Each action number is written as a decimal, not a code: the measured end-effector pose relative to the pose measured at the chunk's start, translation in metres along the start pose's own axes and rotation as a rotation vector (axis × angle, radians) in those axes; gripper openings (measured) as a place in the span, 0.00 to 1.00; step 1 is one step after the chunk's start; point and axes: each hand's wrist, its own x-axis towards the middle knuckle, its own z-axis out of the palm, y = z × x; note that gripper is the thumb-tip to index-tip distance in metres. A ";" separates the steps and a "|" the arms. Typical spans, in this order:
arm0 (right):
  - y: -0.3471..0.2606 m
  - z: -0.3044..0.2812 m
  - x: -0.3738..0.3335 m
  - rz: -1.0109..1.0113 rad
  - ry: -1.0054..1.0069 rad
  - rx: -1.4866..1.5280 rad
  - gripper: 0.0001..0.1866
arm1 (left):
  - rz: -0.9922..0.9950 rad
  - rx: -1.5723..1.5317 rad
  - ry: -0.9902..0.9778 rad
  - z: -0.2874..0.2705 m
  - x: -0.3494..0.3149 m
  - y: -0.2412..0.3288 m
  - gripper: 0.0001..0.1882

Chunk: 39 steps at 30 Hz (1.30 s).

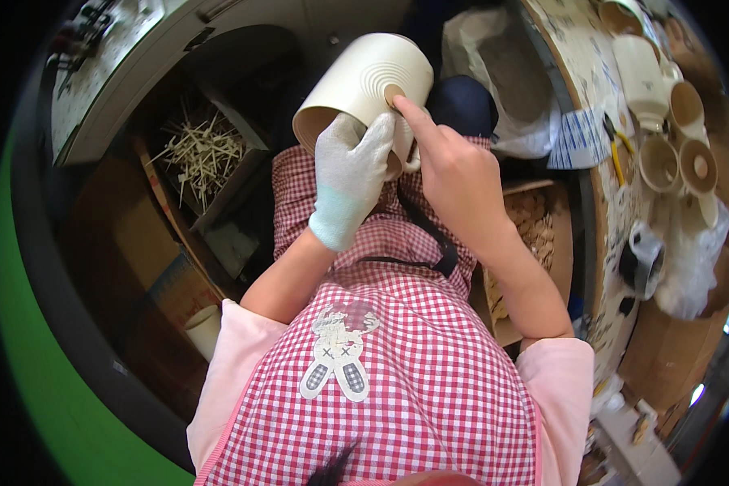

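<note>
A large cream cylindrical jug lies tilted over my lap, its brown-lined open end toward the lower left. My left hand, in a white glove with a pale green cuff, is closed on its rim, with the thumb by the opening. Raised concentric rings on the jug's wall surround a small round brown disc. My bare right hand presses its stretched index fingertip against this disc. Its other fingers are bent and partly hidden beside the jug's handle.
A box of thin pale sticks stands at left, and a cardboard box with small brown pieces at right. The right-hand table bears yellow-handled pliers, a blue-and-white sheet and several cream jugs. A plastic bag hangs ahead.
</note>
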 end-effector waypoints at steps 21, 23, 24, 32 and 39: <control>0.086 -0.022 0.049 0.374 0.166 1.375 0.34 | -0.038 -0.091 -0.065 -0.076 -0.013 0.025 0.23; 0.074 -0.015 0.056 0.301 0.278 1.076 0.34 | -0.095 -0.052 -0.029 -0.077 -0.005 0.017 0.25; 0.069 -0.015 0.060 0.258 0.323 1.036 0.33 | -0.100 -0.036 -0.012 -0.081 -0.003 0.015 0.26; 0.051 -0.021 0.137 0.375 -0.021 1.504 0.28 | 0.333 -0.125 0.156 -0.153 0.026 0.044 0.24; 0.030 -0.004 0.186 0.201 -0.023 1.521 0.27 | 0.418 -0.115 -0.172 -0.189 0.016 0.104 0.33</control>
